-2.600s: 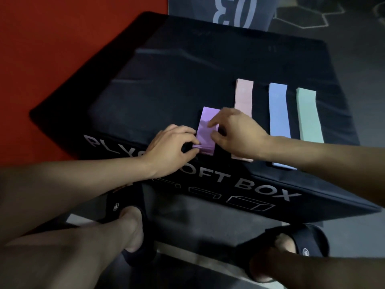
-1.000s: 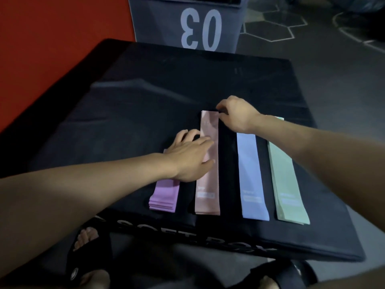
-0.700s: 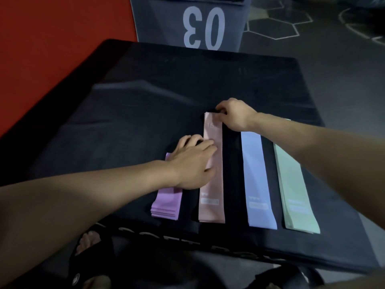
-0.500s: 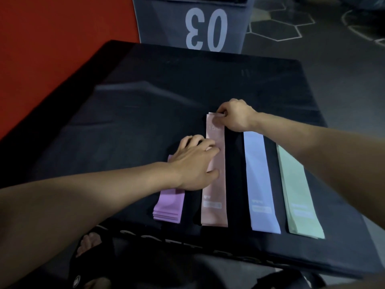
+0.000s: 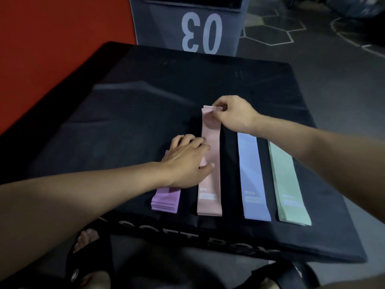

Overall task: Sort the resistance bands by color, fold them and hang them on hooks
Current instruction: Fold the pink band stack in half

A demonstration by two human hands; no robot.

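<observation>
Listing from the head view, the only one: black soft box (image 5: 145, 113), top face bearing four resistance bands in a row. Purple band (image 5: 165, 200), folded into a short stack, leftmost. Pink band (image 5: 210, 184) just beside it, lying long; left hand (image 5: 187, 161) rests flat on its middle with fingers straight, right hand (image 5: 233, 113) pinches its far end, lifted and curling over. Blue band (image 5: 253, 178) and green band (image 5: 288, 184) lie flat to the right, apart from each other. Small pale labels near the bands' near ends, unreadable. Box front lettering partly legible: "SOFT BO". Grey bin (image 5: 187, 19) beyond, marked "03"; contents not visible.
</observation>
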